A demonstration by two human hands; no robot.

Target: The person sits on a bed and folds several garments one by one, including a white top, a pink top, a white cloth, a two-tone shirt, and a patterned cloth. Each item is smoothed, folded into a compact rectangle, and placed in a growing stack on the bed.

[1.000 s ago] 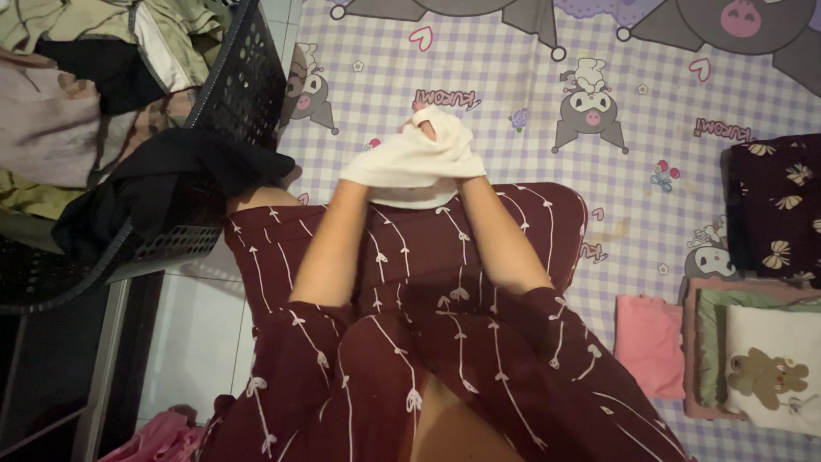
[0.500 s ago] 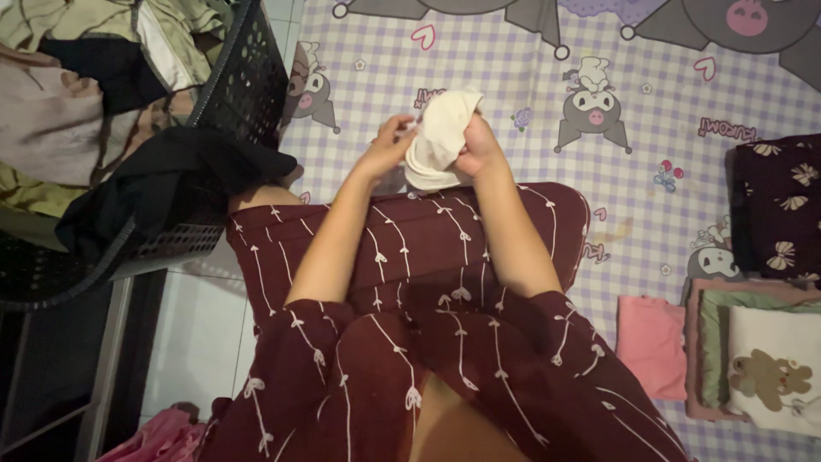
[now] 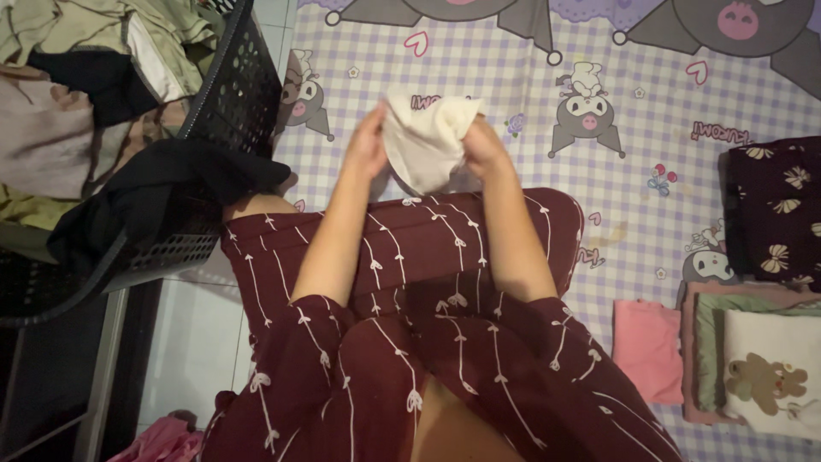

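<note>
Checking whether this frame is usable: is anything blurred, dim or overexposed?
Head view: dim, warm light; the cream cloth between both hands looks softly smeared and brightest; the black basket and the lower left corner sink into shadow; the folded pile stays fairly sharp.

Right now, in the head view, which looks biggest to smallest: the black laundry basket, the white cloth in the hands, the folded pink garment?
1. Black laundry basket
2. White cloth
3. Pink garment, close to the cloth in size, so unsure.

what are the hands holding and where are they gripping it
A small cream cloth, bunched between both hands: left hand on its left edge, right hand on its right edge.
</note>
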